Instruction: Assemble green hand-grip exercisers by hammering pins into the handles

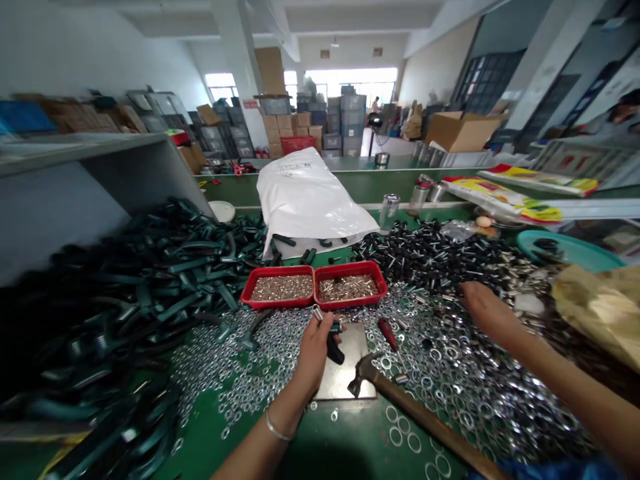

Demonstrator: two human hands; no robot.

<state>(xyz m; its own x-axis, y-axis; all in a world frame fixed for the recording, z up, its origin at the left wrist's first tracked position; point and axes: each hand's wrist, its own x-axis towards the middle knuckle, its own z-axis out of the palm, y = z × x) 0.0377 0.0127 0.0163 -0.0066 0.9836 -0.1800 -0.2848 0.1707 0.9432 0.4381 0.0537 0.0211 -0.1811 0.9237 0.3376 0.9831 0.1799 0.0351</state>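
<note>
Holding a dark handle (335,355) in my left hand (313,347), fingers curled closely round it, I have it over the metal plate (345,385) near the middle of the bench (203,415). A shiny coil (318,312) shows beyond my thumb (whether fixed on or just pinched there, I cannot tell). My right hand (479,303) is out toward the bench's right edge, at the heap of black-headed bolts (415,257); its fingertips are hidden, so I cannot say how wide they are spread or whether they have hold of anything.

By my judgement this piece is partly put together at best, and plenty is left. A big heap of handles (200,267) fills the bench's left side, finished or waiting I can't tell. Loose nuts (255,377) lie left of the plate, flat rings (414,443) spread toward the near right corner, and two red trays (350,305) toward the far edge are well stocked with small metal bits. The hammer (420,411) lies with its head on the plate, the screwdriver (387,333) just beside it, both out of my hands.
</note>
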